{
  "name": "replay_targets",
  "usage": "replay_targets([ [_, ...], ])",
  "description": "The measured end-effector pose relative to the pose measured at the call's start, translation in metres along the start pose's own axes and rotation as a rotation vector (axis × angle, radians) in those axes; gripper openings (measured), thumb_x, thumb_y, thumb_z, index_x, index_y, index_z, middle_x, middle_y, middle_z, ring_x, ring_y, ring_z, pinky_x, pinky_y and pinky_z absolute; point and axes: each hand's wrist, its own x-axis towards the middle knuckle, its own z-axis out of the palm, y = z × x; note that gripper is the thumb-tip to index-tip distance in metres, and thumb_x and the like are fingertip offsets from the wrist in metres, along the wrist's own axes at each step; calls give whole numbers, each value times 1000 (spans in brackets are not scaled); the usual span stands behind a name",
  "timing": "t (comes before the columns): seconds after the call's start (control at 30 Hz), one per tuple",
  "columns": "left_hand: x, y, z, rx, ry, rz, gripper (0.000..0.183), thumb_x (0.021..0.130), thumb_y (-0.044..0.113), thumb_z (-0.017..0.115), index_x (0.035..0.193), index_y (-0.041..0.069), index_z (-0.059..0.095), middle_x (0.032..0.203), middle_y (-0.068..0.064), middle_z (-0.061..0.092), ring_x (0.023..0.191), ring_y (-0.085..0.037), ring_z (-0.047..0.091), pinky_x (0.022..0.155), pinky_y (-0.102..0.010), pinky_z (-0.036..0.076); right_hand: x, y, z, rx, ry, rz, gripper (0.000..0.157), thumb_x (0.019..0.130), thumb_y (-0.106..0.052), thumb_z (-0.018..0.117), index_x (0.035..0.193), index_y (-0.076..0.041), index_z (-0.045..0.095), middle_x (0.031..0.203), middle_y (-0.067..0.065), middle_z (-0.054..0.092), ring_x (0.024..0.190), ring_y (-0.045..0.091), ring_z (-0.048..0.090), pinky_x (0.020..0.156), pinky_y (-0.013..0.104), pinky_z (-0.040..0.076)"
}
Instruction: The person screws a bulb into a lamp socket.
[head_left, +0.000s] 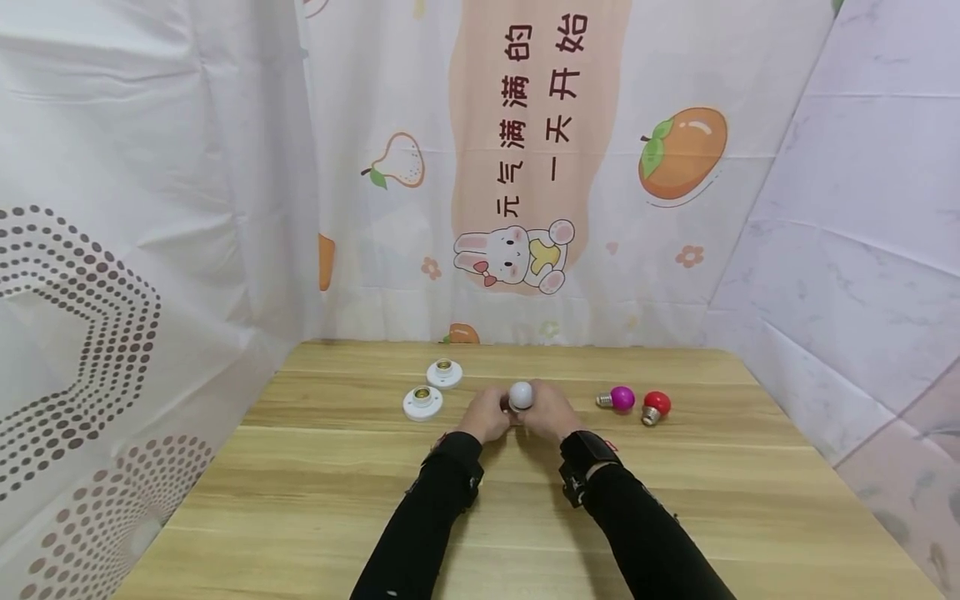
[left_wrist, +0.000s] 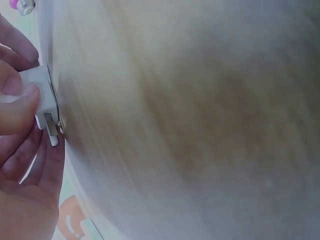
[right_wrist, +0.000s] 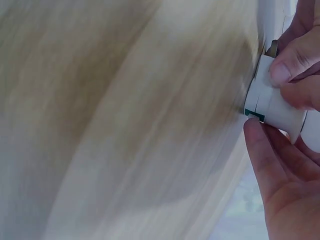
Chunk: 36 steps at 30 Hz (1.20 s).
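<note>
In the head view a round white bulb [head_left: 521, 395] stands upright between my two hands at the middle of the table. Below it is a white plug-in lamp holder [right_wrist: 272, 95], with a flat metal prong [left_wrist: 50, 124] low on its side, close over the wood. My left hand [head_left: 486, 414] grips the holder from the left, its thumb across the white body. From the other side my right hand [head_left: 549, 412] holds it too, thumb on the body and a fingertip by a small green patch. Fingers partly hide the holder.
Left of my hands, two round white lamp bases [head_left: 423, 402] with brass-coloured sockets sit one behind the other. To the right lie a magenta bulb [head_left: 622, 398] and a red bulb [head_left: 657, 404] with metal screw ends. A printed curtain [head_left: 390, 250] hangs behind the wooden table [head_left: 315, 467].
</note>
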Motion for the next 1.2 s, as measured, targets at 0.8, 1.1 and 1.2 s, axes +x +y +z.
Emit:
replay_targets([
  [0.8,-23,-13,-36,150,55,54,30,96,11,64,124,0,66,122,-15,65,106,-30,62,88,-43,53,-2,-5,2,2,-18,76,35,77,1,81,107,4,64,94,12,66,82,24,60,78,41,53],
  [1.1,-20,-36,-77,408,226,157,39,92,22,72,125,1,65,122,-17,62,114,-37,58,98,-49,47,-3,-3,1,-14,-7,35,38,75,1,80,110,4,66,100,14,69,89,26,62,86,47,54],
  [1.2,-19,-48,-85,404,239,124,48,90,29,74,128,1,64,123,-19,61,114,-39,57,97,-51,46,-4,-4,0,-19,-6,27,39,74,1,80,110,4,66,99,14,69,88,26,62,85,47,54],
])
